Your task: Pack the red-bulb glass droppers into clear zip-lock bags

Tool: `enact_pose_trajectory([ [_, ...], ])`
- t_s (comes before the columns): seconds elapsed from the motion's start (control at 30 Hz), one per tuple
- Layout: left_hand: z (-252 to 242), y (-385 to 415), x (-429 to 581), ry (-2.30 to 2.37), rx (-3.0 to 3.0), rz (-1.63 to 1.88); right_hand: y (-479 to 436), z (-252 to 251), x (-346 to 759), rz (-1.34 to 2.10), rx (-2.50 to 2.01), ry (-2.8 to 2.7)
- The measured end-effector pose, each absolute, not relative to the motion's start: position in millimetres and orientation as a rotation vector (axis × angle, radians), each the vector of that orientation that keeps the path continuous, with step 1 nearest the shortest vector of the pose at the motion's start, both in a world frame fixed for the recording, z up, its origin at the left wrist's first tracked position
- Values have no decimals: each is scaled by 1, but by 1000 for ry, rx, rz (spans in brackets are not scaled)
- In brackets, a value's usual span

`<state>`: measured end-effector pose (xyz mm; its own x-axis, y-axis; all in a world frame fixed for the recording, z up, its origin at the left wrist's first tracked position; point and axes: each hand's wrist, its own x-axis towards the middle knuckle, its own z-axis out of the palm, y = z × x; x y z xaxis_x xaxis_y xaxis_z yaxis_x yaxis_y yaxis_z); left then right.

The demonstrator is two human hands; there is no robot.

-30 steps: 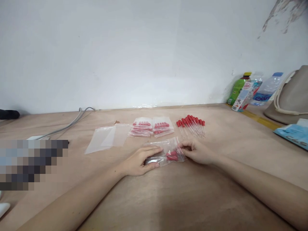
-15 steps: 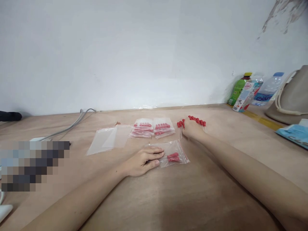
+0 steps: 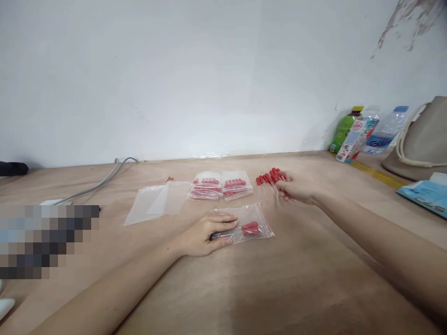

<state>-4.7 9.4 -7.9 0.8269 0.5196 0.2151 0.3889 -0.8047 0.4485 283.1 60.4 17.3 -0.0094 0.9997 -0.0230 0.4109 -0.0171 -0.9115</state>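
My left hand (image 3: 209, 235) lies with fingers stretched out over the left part of a clear zip bag (image 3: 254, 213), pressing it against the table. Inside that bag, droppers with red bulbs (image 3: 250, 228) show near the red-lined zip edge; their stems are partly under my fingers. Farther right, my right hand (image 3: 295, 187) has its fingers curled around the right side of a bunch of red-bulbed droppers (image 3: 267, 178) with thin clear stems. How many it grips is blurred. Two stacks of filled bags, the left stack (image 3: 206, 188) and the right stack (image 3: 237, 186), lie behind my left hand.
Flat zip bags (image 3: 146, 202) lie left of the stacks. A grey cable (image 3: 101, 182) runs along the left. Bottles (image 3: 384, 132), a grey bag (image 3: 419, 139) and a blue packet (image 3: 424, 195) stand or lie at the right. A wall (image 3: 223, 83) closes off the back.
My right hand has shifted slightly right and turned, its fingers now beside the bunch. The droppers at the right end have bunched leftward. The left hand stays on the bag.
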Motion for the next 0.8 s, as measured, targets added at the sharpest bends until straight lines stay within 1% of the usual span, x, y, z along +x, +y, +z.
enact_pose_trajectory([
  [0.1, -8, 10, -5, 683, 2631, 456, 35, -1, 276, 1129, -1411, -1344],
  [0.27, -8, 10, -5, 686, 2653, 437, 19, -25, 258, 1089, -1254, -1089],
  [0.4, -8, 10, -5, 724, 2670, 417, 15, -26, 250, 1133, -1144, -1016],
  [0.67, -9, 8, -6, 719, 2677, 441, -1, -26, 249, 1165, -1107, -1006],
  [0.8, -6, 7, -6, 746, 2663, 450, 3, -29, 253, 1301, -1087, -918],
])
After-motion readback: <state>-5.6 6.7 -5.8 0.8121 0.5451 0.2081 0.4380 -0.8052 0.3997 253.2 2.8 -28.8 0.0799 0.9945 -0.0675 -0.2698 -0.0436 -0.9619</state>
